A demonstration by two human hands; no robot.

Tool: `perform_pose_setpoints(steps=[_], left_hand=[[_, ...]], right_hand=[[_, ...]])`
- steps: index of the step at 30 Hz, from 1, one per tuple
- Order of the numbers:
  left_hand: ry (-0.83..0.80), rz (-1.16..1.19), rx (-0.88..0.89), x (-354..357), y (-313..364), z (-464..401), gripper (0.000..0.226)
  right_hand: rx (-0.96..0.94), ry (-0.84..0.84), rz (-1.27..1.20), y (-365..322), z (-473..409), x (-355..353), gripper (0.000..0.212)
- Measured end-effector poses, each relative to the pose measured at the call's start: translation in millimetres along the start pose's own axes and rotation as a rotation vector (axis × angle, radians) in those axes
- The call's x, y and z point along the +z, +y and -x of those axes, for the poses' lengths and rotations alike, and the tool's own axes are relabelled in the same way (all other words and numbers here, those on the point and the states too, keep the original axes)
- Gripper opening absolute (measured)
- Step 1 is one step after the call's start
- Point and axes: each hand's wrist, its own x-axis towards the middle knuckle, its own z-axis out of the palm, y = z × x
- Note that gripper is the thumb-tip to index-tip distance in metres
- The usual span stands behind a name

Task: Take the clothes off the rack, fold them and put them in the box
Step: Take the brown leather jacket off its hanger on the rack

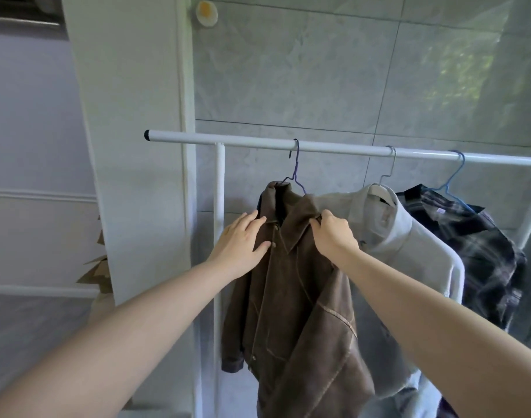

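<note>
Head view: white rack (342, 147) carries three garments; the brown jacket (291, 297) hangs leftmost on a purple hanger (297, 173). My right hand (333, 233) has a closed grip pinching its collar; my left hand (243, 241) rests flat, fingers straight, on its front.

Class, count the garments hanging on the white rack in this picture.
3. A brown jacket hangs furthest left, a white shirt in the middle, and a dark plaid shirt on the right. The rack runs past the frame edge, so more may be hidden.
</note>
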Motion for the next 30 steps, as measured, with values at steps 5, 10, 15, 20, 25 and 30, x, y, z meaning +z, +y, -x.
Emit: perform_pose_setpoints(steps=[5,10,15,20,25,30], left_hand=[[-0.032,-0.032,-0.02,5,1,-1,0.059],[-0.016,-0.079,0.003,-4,0,-4,0.058],[-0.012,-0.085,-0.016,-12,0,1,0.057],[-0.019,-0.07,0.012,-21,3,9,0.058],[0.077,-0.017,-0.006,-44,14,7,0.067],[0.22,0.106,-0.144,-77,32,0,0.066]], right_hand=[[-0.105,0.065,-0.156,14,-6,-1,0.032],[-0.185,0.182,-0.168,24,1,-15,0.032],[-0.242,0.25,-0.189,23,2,-42,0.03],[-0.289,0.316,-0.152,22,16,-72,0.032],[-0.373,0.352,-0.122,29,40,-94,0.033],[-0.412,0.234,-0.185,50,80,-111,0.028]])
